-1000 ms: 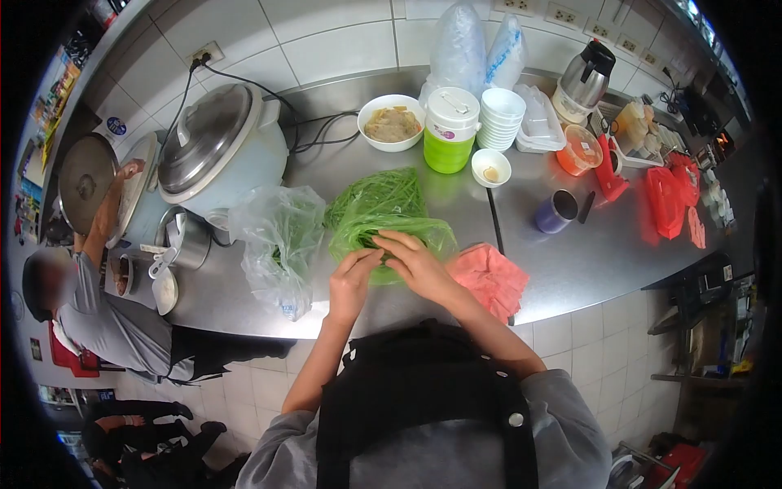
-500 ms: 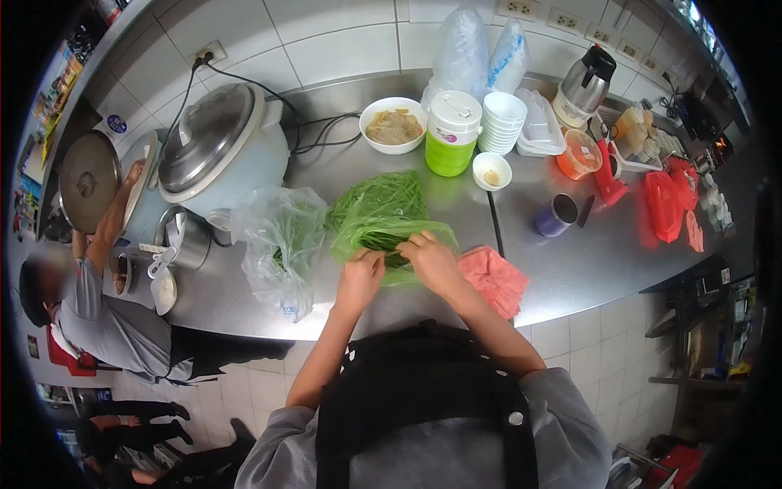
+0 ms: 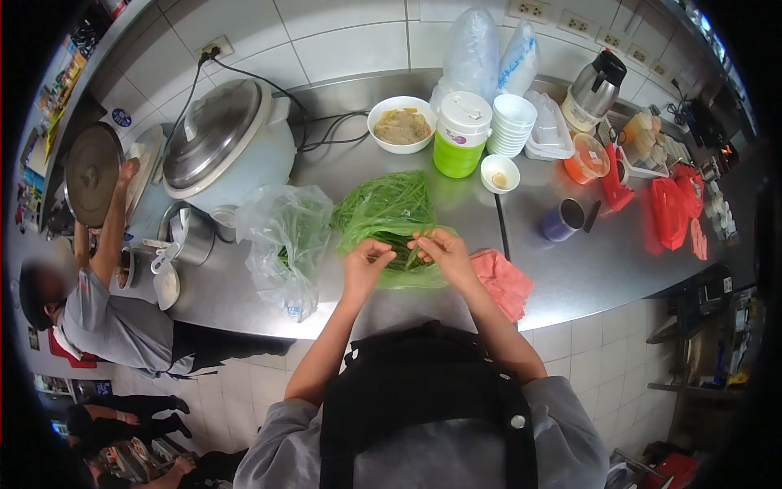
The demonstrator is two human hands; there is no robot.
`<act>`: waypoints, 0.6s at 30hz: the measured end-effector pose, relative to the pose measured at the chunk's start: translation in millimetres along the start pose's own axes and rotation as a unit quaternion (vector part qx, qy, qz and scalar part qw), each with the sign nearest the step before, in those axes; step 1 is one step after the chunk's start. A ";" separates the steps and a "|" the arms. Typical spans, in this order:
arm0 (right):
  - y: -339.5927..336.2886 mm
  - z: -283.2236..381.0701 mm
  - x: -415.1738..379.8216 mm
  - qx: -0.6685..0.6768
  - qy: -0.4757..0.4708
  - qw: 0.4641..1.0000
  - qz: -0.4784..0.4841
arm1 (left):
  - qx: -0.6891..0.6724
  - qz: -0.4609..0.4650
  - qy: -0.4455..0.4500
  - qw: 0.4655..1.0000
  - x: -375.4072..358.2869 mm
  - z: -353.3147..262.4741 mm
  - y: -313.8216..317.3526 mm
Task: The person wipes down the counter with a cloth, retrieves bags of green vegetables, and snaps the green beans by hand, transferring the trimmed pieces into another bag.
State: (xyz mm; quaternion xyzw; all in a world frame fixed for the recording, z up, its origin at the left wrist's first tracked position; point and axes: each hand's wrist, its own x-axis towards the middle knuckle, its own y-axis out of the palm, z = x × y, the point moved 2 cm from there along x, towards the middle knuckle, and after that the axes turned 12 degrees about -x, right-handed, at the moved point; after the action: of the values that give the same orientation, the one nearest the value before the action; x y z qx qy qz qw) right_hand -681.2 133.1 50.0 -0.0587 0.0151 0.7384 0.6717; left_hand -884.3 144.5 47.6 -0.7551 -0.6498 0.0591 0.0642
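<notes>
A green plastic bag (image 3: 407, 279) lies on the steel counter in front of me, its mouth towards me, with thin green vegetable stalks (image 3: 399, 259) inside. More long greens (image 3: 383, 200) fill its far part. My left hand (image 3: 366, 265) is at the left of the bag's mouth, thumb and fingers pinched together; what they hold, if anything, is hidden. At the right of the mouth, my right hand (image 3: 444, 254) pinches a short green stalk (image 3: 413, 254). Just left of the bag stands a clear plastic bag (image 3: 287, 236) with some greens in it.
A pink cloth (image 3: 501, 284) lies right of my right hand. Behind are a bowl of food (image 3: 401, 147), a green-and-white jug (image 3: 458, 155), stacked white bowls (image 3: 511, 122) and a purple cup (image 3: 562, 220). At left, a co-worker (image 3: 114, 301) holds a round lid (image 3: 94, 175) beside a large cooker (image 3: 236, 155).
My right hand has lifted slightly and turned, and a green stalk now shows in its fingers. My hands are a little further apart. The whole view has shifted slightly.
</notes>
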 end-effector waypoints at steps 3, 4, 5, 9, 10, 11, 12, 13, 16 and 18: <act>-1.9 1.6 1.6 0.014 -0.015 0.999 -0.025 | -0.030 -0.015 0.042 0.999 -1.6 -9.7 8.6; -2.9 2.0 1.5 0.014 -0.014 0.999 -0.026 | -0.031 -0.014 0.041 0.999 -1.5 -10.4 9.4; -4.1 3.0 1.1 0.015 -0.020 0.999 -0.027 | -0.089 0.029 -0.017 0.996 -1.2 -8.8 11.5; -3.7 7.8 -1.4 0.032 -0.029 0.998 -0.039 | -0.141 0.111 -0.073 0.981 -3.8 1.2 14.5; -3.8 7.4 -1.4 0.032 -0.029 0.998 -0.040 | -0.141 0.112 -0.072 0.981 -4.3 0.3 14.1; -3.6 6.4 -1.4 0.037 -0.031 0.998 -0.043 | -0.150 0.116 -0.092 0.977 -5.5 0.3 13.6; -3.1 5.9 -1.6 0.042 -0.033 0.997 -0.047 | -0.158 0.121 -0.113 0.973 -6.6 -0.7 13.6; -2.1 5.7 -1.9 0.043 -0.031 0.997 -0.048 | -0.158 0.122 -0.114 0.973 -7.1 -0.1 14.2; -0.4 4.9 -1.8 0.056 -0.029 0.996 -0.060 | -0.182 0.109 -0.115 0.970 -8.5 2.5 17.4; 0.5 1.4 -1.1 0.042 -0.033 0.997 -0.062 | -0.151 0.073 -0.086 0.982 -9.9 0.4 18.0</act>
State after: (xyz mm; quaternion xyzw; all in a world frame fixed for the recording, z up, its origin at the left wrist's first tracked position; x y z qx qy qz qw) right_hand -681.7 132.1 51.5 -0.0074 0.0202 0.6952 0.7185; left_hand -868.2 132.1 44.1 -0.7939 -0.5971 0.0295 -0.1107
